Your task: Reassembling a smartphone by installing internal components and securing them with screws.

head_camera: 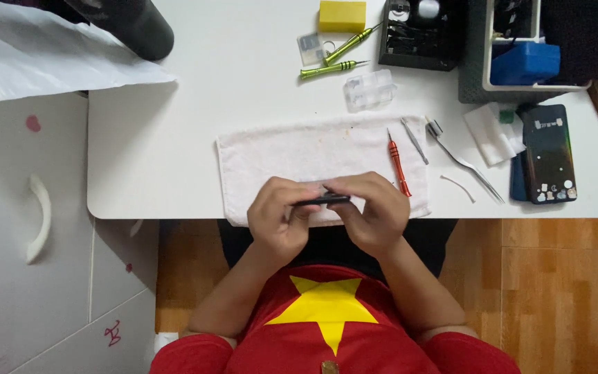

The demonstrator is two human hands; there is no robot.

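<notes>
Both hands meet over the near edge of a white cloth (pixel 299 149) on the white table (pixel 160 159). Between them is a thin dark flat device (pixel 323 200), seen edge-on and level. My left hand (pixel 277 216) grips its left end with the fingers curled round it. My right hand (pixel 376 211) holds the right end, fingers folded over the top. Most of the device is hidden by my fingers.
An orange screwdriver (pixel 397 163) and metal tweezers (pixel 414 140) lie on the cloth's right side. Curved tweezers (pixel 465 165), a dark phone (pixel 548 154), two green screwdrivers (pixel 333 67), a yellow block (pixel 342 15), a clear case (pixel 369 89) and a black tray (pixel 420 34) sit beyond.
</notes>
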